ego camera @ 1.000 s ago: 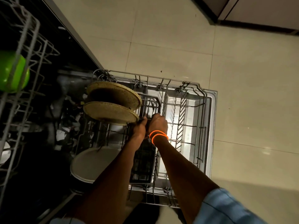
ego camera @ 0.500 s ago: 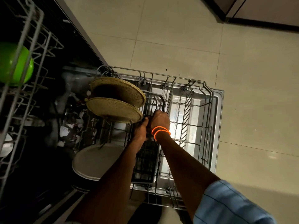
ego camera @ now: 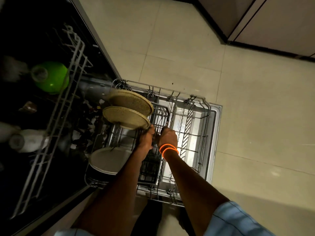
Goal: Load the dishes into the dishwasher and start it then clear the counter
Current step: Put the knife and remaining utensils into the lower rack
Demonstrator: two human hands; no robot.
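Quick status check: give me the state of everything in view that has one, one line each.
lower rack: pulled out over the open door, right half bare.
upper rack: pulled out.
two speckled plates: standing on edge in the lower rack.
white plate: lying tilted in the lower rack.
green bowl: upside down in the upper rack.
cutlery basket: in the lower rack.
left hand: gripping at the basket's far end.
right hand: gripping there too.
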